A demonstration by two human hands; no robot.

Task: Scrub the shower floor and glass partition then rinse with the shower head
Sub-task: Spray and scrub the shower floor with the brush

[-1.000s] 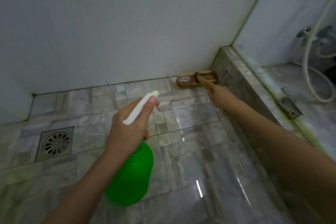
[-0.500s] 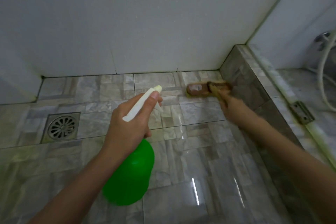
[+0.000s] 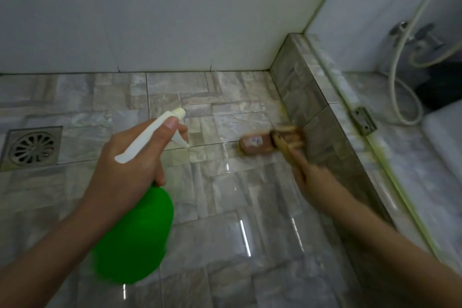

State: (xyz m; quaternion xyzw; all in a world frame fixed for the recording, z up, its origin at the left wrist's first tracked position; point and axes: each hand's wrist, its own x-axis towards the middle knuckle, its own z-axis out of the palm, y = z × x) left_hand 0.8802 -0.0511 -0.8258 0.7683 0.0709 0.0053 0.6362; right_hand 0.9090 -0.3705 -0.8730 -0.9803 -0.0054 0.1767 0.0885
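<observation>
My left hand [image 3: 130, 167] grips a green spray bottle [image 3: 132, 235] by its white trigger head [image 3: 152, 137], held above the wet grey stone-tile shower floor [image 3: 225, 220]. My right hand [image 3: 312, 180] holds the handle of a brown wooden scrub brush [image 3: 260, 144], blurred with motion; its head lies on the floor beside the raised tiled kerb [image 3: 307, 97]. The glass partition stands on the kerb along a yellow-green stained track [image 3: 390, 182]. A white shower hose [image 3: 397, 75] shows through it.
A square metal floor drain [image 3: 32, 149] sits at the far left. White wall tiles [image 3: 150, 15] close off the back. A metal hinge bracket [image 3: 363, 120] is fixed on the kerb. A chrome tap [image 3: 415, 35] and a dark object show at the right.
The brush and my right hand have slid from the back corner along the kerb toward me. My left hand with the spray bottle stays about where it was.
</observation>
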